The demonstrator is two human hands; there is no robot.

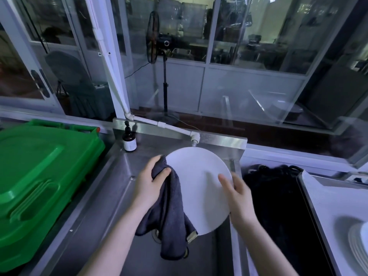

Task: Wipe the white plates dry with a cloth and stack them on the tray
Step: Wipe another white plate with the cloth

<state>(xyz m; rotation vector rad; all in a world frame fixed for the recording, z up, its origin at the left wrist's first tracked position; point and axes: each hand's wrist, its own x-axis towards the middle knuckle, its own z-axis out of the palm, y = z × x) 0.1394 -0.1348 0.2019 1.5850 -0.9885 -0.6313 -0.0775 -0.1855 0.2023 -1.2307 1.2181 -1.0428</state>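
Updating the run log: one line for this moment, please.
step: wiping | left hand: cloth on plate | right hand: holds plate edge | place: over sink | stack: far right

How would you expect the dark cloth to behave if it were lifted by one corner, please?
Probably floppy: the dark cloth hangs in loose folds from the left hand against the white plate. Its towelling pile suggests it grips rather than slides.

Steel sink counter [111, 188], brown pump bottle [129, 140] standing at back corner
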